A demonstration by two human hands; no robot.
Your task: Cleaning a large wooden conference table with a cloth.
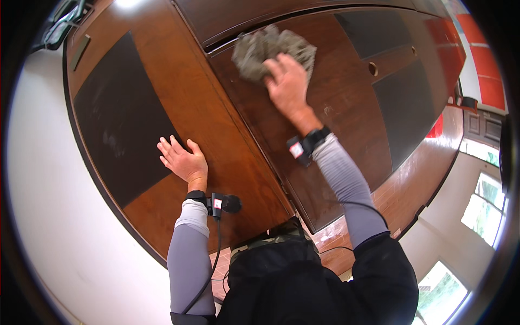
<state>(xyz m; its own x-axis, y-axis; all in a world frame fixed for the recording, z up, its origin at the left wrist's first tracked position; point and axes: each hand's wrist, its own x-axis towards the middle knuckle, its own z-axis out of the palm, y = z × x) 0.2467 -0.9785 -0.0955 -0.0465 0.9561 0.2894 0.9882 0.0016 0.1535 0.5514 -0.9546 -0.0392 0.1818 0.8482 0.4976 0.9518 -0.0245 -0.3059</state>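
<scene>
My right hand [286,83] presses a crumpled grey-brown cloth [254,55] on the dark brown wooden table [341,122], close to its seam with a lighter wooden table. Blur softens the fingers and the cloth. My left hand [183,158] hovers over or rests on the lighter wooden table [227,162], at the edge of its dark inlaid panel [122,122], fingers spread and holding nothing. Contact with the surface cannot be told. Both wrists wear black straps with small devices and cables.
A round black cap [232,204] lies on the lighter table near my left wrist. A small flat bar [80,53] is at its far left. A round hole [373,69] and dark panels [406,97] mark the darker table. A white wall [48,162] borders the left side.
</scene>
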